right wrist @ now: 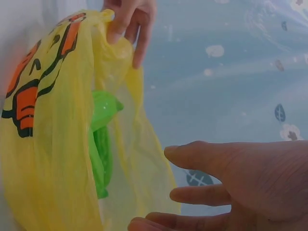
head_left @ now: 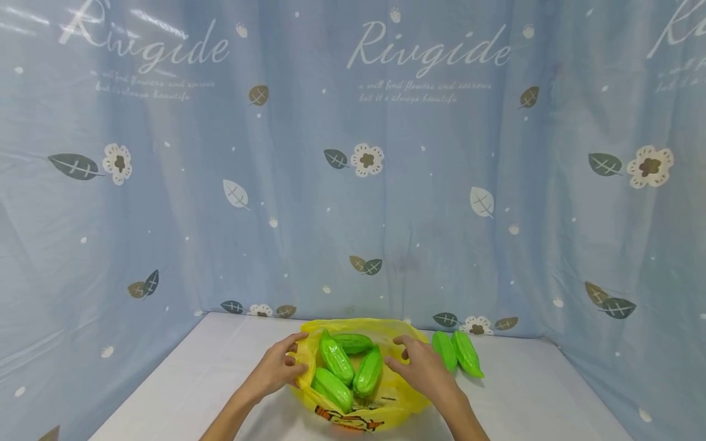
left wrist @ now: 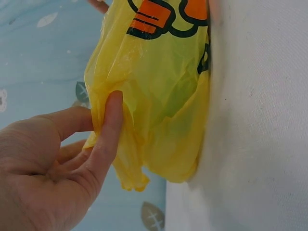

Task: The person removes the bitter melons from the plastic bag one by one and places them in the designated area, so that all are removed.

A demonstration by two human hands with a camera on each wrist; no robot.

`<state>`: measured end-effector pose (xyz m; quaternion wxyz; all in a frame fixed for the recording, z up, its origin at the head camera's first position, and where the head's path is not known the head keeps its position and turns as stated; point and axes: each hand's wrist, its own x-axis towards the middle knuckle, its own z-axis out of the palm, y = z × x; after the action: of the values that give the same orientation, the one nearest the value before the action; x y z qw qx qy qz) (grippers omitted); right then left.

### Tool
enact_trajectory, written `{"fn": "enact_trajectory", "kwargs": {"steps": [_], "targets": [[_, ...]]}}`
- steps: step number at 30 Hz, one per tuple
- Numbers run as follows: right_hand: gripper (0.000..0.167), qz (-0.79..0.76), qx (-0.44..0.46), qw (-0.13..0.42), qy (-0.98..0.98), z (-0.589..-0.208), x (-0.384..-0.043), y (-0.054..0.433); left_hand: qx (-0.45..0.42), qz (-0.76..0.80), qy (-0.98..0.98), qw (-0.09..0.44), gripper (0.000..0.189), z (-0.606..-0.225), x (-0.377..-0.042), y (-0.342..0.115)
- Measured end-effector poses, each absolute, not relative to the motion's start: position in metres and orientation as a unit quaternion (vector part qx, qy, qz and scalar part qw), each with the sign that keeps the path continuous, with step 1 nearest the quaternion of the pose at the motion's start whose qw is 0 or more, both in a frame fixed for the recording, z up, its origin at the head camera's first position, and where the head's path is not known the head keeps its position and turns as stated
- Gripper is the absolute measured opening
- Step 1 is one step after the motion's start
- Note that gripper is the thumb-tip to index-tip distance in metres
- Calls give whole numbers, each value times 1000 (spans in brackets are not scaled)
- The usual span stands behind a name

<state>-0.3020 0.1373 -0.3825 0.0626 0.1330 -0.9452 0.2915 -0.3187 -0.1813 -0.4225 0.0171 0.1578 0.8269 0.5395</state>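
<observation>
A yellow plastic bag (head_left: 394, 401) with an orange and black cartoon print stands on the white table, its mouth spread wide. Inside lie several bright green, ridged, oblong fruit or vegetable pieces (head_left: 336, 358), glossy and pointed at the ends. My left hand (head_left: 279, 366) pinches the bag's left rim between thumb and fingers; the left wrist view shows the film (left wrist: 130, 139) bunched there. Over the right side of the opening hovers my right hand (head_left: 421, 366), its fingers spread and nothing in its grasp. In the right wrist view, green pieces (right wrist: 103, 110) show through the bag's mouth.
Two more green ridged pieces (head_left: 466, 354) lie side by side on the table, just right of the bag. A blue curtain (head_left: 309, 214) with leaves and flowers encloses the white table (head_left: 529, 392) at the back and both sides.
</observation>
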Motion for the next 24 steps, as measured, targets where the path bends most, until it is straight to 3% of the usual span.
{"fn": "enact_trajectory", "kwargs": {"steps": [24], "targets": [[69,342,114,-42,-932,-390,-317,109,168,536,827,17,70,-423,-320,-183]]}}
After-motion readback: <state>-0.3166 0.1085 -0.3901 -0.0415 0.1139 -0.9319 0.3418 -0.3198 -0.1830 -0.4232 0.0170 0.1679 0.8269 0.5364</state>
